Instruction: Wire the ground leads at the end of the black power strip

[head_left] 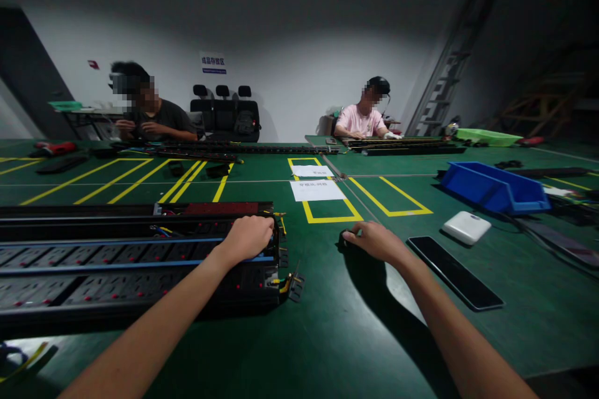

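Observation:
Long black rail assemblies [116,290] with blue strips, small red parts and yellow wires at the right end lie on the left of the green table. My left hand [248,238] rests over their right end, its fingers bent down; what it holds, if anything, is hidden. To the right, my right hand [372,240] is just above the tabletop, its fingers closed on a small dark piece [343,237]. A black phone [456,271] lies right of my right forearm, and a white box [467,227] sits behind it.
A blue bin [493,188] stands at the right, cables beside it. White papers [317,190] lie mid-table near yellow tape outlines. Two people sit across the table behind more long rails [281,149]. A red tool [56,148] is at the far left, a green tray [489,136] far right.

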`<state>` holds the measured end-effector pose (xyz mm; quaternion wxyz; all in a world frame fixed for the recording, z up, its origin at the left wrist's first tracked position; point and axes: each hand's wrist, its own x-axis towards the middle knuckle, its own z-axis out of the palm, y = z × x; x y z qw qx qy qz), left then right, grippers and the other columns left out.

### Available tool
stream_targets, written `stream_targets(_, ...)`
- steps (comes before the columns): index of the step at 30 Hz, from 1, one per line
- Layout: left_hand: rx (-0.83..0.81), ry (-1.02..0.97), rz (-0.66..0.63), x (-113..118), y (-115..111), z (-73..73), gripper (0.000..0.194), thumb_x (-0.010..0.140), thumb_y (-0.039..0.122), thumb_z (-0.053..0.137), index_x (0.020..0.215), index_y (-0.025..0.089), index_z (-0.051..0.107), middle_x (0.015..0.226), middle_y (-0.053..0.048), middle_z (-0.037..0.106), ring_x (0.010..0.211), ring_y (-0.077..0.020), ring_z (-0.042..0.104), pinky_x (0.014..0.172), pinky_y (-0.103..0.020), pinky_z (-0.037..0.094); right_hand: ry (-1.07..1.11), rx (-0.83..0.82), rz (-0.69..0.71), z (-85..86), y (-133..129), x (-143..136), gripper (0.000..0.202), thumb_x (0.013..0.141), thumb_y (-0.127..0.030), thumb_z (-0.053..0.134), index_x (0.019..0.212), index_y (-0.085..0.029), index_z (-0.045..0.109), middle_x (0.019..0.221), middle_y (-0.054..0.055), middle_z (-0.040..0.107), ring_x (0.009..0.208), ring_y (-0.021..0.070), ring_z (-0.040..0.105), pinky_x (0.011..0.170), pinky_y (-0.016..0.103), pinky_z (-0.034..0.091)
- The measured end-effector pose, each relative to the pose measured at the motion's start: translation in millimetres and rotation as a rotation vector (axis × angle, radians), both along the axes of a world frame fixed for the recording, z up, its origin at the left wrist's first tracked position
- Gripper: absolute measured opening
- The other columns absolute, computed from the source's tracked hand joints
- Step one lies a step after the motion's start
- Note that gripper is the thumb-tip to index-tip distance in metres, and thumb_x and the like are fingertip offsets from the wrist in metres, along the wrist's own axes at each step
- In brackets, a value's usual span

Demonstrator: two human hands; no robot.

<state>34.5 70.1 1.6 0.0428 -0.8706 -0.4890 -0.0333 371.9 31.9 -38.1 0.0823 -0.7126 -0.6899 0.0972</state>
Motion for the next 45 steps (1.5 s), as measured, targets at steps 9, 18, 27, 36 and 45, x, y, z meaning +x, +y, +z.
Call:
stream_targets(9,0.021,0.002,-0.016,-2,1,-2.2,0.030,0.094,0.024,0.039,0.095,0.022,0.068,0.095,-0.009,0.076,0.085,-0.0281,0.072,0.077,-0.038,0.053,0.003,0.225,-0.032,-4.7,-4,-37,0.024,0.098,-0.044,0.051,0.101,-0.022,0.060,0.088,0.008,0.073,0.075,0.0217,0.066,0.057,0.027,0.032)
stream_targets(18,0.026,0.017,-0.012,-1,1,-3.8,0.031,0.095,0.024,0.037,0.096,0.022,0.068,0.095,-0.009,0.075,0.087,-0.0301,0.072,0.077,-0.042,0.055,0.270,0.261,0.229,-23.1,4,-42,0.045,0.084,-0.022,0.063,0.128,-0.023,0.056,0.102,0.008,0.073,0.088,0.0236,0.069,0.074,0.031,0.047)
stream_targets(27,0.031,-0.015,-0.013,-2,-1,-3.7,0.030,0.095,0.025,0.038,0.095,0.020,0.068,0.095,-0.011,0.076,0.088,-0.0305,0.073,0.077,-0.042,0.056,0.583,0.361,0.126,-36.8,17,-37,0.038,0.081,-0.033,0.061,0.115,-0.019,0.063,0.086,0.006,0.073,0.075,0.0223,0.069,0.069,0.033,0.053)
stream_targets(36,0.056,-0.039,-0.039,-3,-1,-6.8,0.029,0.094,0.024,0.040,0.095,0.020,0.069,0.095,-0.011,0.076,0.088,-0.0313,0.073,0.079,-0.045,0.056,0.409,0.447,0.120,-18.8,71,-91,0.017,0.079,-0.026,0.063,0.089,-0.020,0.076,0.078,0.005,0.076,0.073,0.0215,0.070,0.066,0.029,0.048)
stream_targets(45,0.062,-0.038,-0.056,-4,-3,-6.0,0.030,0.095,0.026,0.038,0.095,0.019,0.068,0.094,-0.013,0.076,0.088,-0.0330,0.073,0.077,-0.047,0.057,0.457,0.449,0.141,-24.1,90,-139,0.017,0.081,-0.025,0.059,0.087,-0.020,0.075,0.079,0.005,0.076,0.075,0.0198,0.070,0.067,0.027,0.047)
